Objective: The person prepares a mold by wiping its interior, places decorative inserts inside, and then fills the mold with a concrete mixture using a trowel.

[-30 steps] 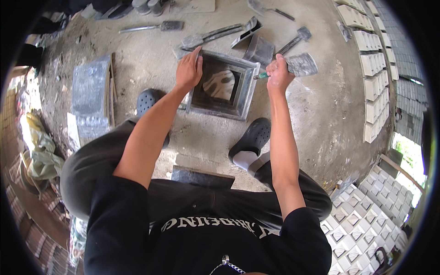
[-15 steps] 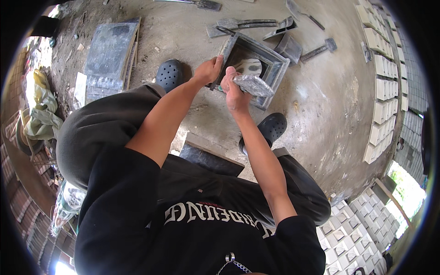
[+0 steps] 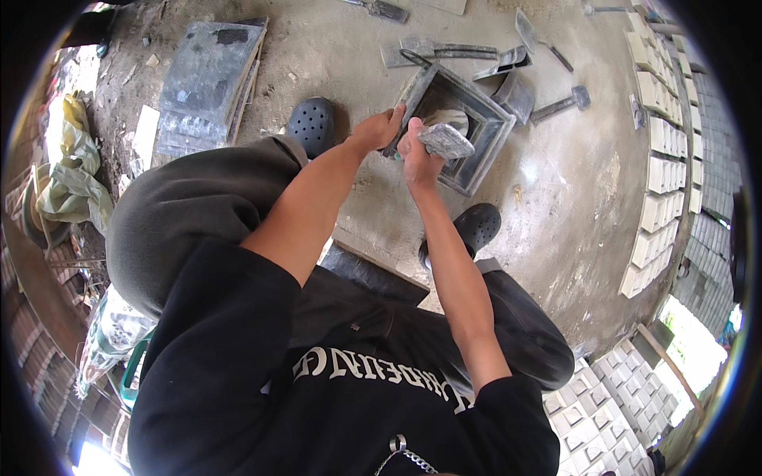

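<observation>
A square grey box-like mould point(image 3: 482, 159) with raised walls stands on the floor in front of me, a pale rounded shape showing inside it. My left hand point(image 3: 378, 130) is closed over the mould's left wall. In my right hand point(image 3: 422, 163), wrapped fingers hold a thick flat tool point(image 3: 447, 141) with a rough, grey, crusted face; its handle is hidden by the hand. The tool is over the near part of the mould and covers part of its inside. Whether it touches the mould I cannot tell.
Beyond the mould lie a long flat bar point(image 3: 456, 51), a scoop point(image 3: 514, 95), a trowel point(image 3: 527, 32) and a mallet-like tool point(image 3: 567, 101). Stacked grey boards point(image 3: 208, 75) are at the left. Rows of pale cast blocks point(image 3: 657, 166) line the right. A dark board point(image 3: 373, 274) lies between my feet.
The whole view has shifted slightly, so the scene sits a little to the right. The tool in my right hand has tilted and turned; my left hand keeps its hold on the mould.
</observation>
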### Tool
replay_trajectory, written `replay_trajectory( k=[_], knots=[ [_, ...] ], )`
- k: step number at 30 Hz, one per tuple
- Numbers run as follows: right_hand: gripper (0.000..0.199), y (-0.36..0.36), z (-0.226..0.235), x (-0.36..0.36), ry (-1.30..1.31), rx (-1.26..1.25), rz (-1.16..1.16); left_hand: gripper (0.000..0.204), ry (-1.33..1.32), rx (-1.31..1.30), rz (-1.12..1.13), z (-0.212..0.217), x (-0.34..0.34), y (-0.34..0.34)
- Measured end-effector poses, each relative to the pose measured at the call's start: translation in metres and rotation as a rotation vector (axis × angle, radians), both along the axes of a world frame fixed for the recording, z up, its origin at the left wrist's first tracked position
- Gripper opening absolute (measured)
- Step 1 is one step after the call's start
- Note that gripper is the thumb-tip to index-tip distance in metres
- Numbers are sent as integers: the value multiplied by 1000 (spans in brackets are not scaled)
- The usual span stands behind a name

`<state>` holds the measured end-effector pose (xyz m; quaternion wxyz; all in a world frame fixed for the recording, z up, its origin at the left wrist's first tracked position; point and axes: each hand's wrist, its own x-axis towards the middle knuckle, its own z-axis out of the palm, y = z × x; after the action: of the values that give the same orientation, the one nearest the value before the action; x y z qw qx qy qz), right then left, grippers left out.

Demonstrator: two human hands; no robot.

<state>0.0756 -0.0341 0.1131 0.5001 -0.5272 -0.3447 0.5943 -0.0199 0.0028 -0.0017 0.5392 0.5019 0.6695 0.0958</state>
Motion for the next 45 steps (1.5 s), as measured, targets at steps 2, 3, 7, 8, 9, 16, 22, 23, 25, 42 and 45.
replay_trajectory(
  k=[2, 3, 7, 8, 9, 16, 22, 23, 25, 42, 45],
  knots=[
    [43, 3, 9, -3, 40, 36, -33, 80, 9, -2, 17, -7, -4, -2],
    [44, 2, 9, 2, 106, 62, -48, 80, 5, -5, 17, -7, -2, 0],
    [46, 4, -2, 2, -243, 142, -85, 80, -31, -52, 10, -8, 5, 4],
    [45, -1, -5, 3, -149, 79, -80, 80, -22, -43, 7, -10, 6, 0],
    [45, -3, -4, 2, -48, 27, -69, 80, -6, -25, 12, -11, 4, -2],
    [35, 16, 17, 63, 88, -10, -275, 70, 32, 97, 251, -19, -7, -3],
    [33, 35, -9, 204, -494, -128, -621, 58, 218, 35, 454, -11, -35, -9],
    [33, 36, -17, 220, -555, -204, -622, 57, 265, -35, 371, -17, -39, -14],
    [30, 36, -41, 242, -541, -414, -579, 54, 313, -112, 269, -28, -35, -23],
    [39, 22, -168, 267, -651, -747, -396, 42, 431, -84, -701, 3, -12, 5],
    [42, 22, -167, 251, -699, -688, -327, 39, 498, -118, -622, 2, -14, 1]
  ],
)
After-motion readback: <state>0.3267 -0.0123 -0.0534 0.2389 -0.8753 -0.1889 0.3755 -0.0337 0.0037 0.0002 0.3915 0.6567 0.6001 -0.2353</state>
